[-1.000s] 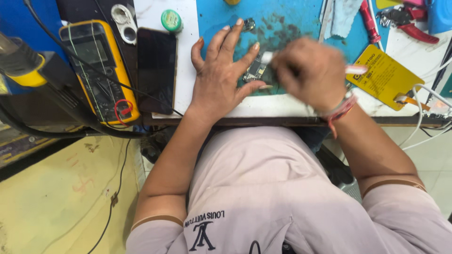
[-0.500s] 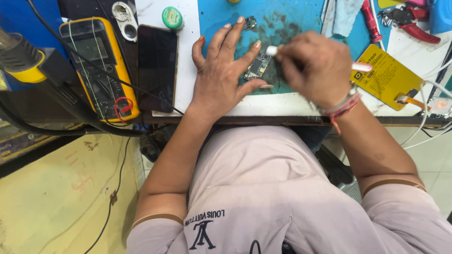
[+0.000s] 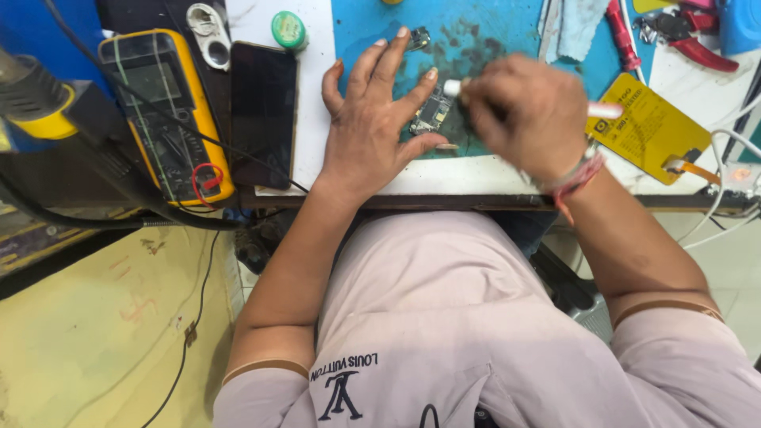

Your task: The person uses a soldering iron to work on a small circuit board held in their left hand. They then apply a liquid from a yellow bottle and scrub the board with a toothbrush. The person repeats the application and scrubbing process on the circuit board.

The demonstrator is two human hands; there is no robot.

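Right hand [image 3: 527, 111] lower now, fisted around white tool [image 3: 453, 87]; left hand [image 3: 372, 119] spread beside circuit board [image 3: 432, 115].

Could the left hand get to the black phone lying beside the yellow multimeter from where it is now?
Probably yes. The left hand lies flat on the blue mat, pinning the small circuit board. The black phone lies just beside it with only bare white bench between, though reaching would release the board.

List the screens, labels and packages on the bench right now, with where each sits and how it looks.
Multimeter: far left, yellow casing, grey rectangular screen, blank as far as shows.
Phone: just right of the multimeter, lying flat, black screen dark.
Yellow card: right of the right hand, tilted rectangle with dark print.
Round tin: top, above the phone, green lid.
Left hand steadies a small circuit board.
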